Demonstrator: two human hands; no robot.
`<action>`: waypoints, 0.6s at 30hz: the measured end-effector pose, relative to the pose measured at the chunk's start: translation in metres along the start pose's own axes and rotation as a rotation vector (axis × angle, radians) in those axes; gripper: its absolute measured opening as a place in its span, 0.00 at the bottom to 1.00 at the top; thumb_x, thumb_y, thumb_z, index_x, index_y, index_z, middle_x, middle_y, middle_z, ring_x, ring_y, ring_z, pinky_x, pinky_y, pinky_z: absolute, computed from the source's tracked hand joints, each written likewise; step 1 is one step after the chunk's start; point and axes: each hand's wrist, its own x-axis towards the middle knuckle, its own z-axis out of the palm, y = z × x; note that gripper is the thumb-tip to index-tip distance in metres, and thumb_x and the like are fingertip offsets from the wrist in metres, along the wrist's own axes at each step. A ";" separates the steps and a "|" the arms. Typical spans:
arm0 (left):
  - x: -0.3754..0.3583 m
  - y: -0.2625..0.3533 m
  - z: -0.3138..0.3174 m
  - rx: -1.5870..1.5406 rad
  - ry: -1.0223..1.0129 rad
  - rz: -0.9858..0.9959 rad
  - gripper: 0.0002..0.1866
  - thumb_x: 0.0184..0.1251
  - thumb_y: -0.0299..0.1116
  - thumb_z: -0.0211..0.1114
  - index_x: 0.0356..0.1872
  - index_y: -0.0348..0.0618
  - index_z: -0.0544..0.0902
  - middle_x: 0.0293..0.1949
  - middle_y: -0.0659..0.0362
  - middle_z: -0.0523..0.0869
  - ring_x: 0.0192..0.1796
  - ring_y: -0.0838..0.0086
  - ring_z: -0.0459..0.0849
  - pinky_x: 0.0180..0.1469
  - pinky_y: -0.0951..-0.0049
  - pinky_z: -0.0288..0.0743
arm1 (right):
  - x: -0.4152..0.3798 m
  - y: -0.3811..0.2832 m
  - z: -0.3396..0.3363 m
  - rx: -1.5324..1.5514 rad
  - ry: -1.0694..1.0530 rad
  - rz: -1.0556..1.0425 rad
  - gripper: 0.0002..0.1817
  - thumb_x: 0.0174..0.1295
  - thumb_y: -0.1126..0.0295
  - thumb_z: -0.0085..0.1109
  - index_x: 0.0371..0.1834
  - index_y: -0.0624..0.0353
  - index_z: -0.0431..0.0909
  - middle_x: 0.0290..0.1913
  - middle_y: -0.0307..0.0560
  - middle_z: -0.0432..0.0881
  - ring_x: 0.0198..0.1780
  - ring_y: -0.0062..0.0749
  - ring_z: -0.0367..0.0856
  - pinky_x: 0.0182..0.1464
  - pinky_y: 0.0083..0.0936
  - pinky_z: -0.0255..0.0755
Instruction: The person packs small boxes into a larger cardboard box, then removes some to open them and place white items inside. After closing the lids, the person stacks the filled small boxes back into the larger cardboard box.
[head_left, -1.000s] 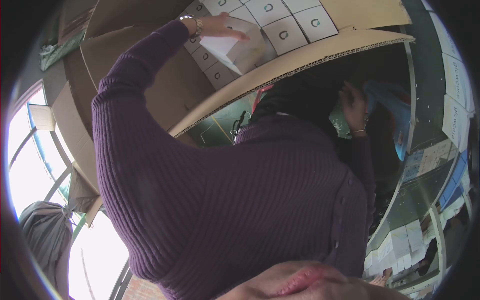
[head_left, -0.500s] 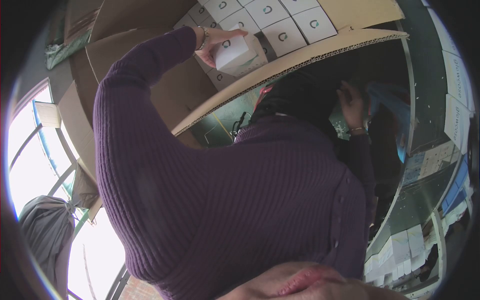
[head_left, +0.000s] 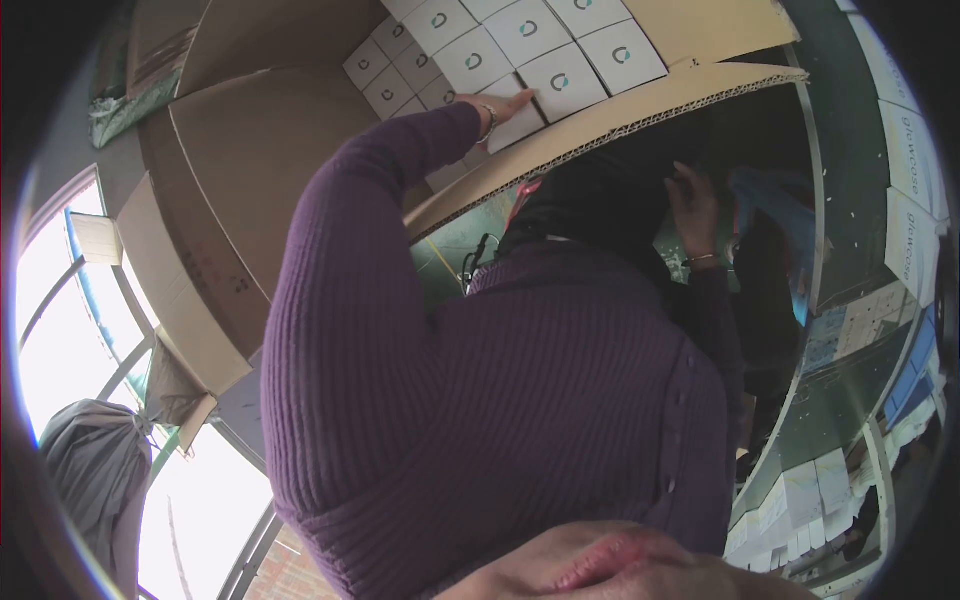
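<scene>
Inside a large cardboard carton (head_left: 610, 115), my left hand (head_left: 503, 107) reaches over its near wall. Its fingers are stretched out and rest on top of a small white box (head_left: 522, 127), which sits in the near row beside another white box (head_left: 562, 82) with a black and green ring mark. The hand partly covers the box under it. Down by the dark clothing, my right hand (head_left: 694, 212) hangs outside the carton with its fingers loosely bent and apart. I see nothing in it.
More white boxes (head_left: 388, 97) fill the carton in rows, lower at the left. A carton flap (head_left: 200, 270) stands at the left. White cartons (head_left: 908, 235) are stacked at the right edge, above a pile of small boxes (head_left: 800, 500). A grey bag (head_left: 95, 470) hangs at lower left.
My left hand has moved right and let go of the white box, which now sits in the gap in the near row. My right hand has barely moved.
</scene>
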 end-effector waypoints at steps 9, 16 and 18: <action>0.053 0.018 -0.057 1.374 -0.103 0.521 0.57 0.50 0.68 0.71 0.73 0.40 0.57 0.63 0.49 0.78 0.55 0.65 0.82 0.61 0.61 0.73 | -0.030 -0.044 -0.004 0.068 -0.007 -0.119 0.14 0.72 0.70 0.62 0.59 0.55 0.83 0.54 0.45 0.85 0.56 0.34 0.83 0.62 0.29 0.73; 0.195 0.084 -0.016 2.180 -0.432 1.087 0.46 0.54 0.55 0.71 0.74 0.56 0.63 0.54 0.55 0.82 0.54 0.66 0.82 0.58 0.65 0.72 | -0.007 -0.133 -0.146 -0.186 0.463 -0.366 0.11 0.69 0.73 0.65 0.52 0.56 0.86 0.51 0.44 0.88 0.52 0.35 0.84 0.60 0.31 0.75; 0.189 0.108 -0.006 2.527 -0.364 1.307 0.37 0.59 0.54 0.65 0.72 0.65 0.70 0.47 0.61 0.84 0.51 0.69 0.82 0.59 0.68 0.70 | 0.001 -0.166 -0.182 -0.258 0.569 -0.441 0.11 0.67 0.73 0.67 0.51 0.55 0.87 0.50 0.43 0.88 0.51 0.34 0.84 0.60 0.30 0.75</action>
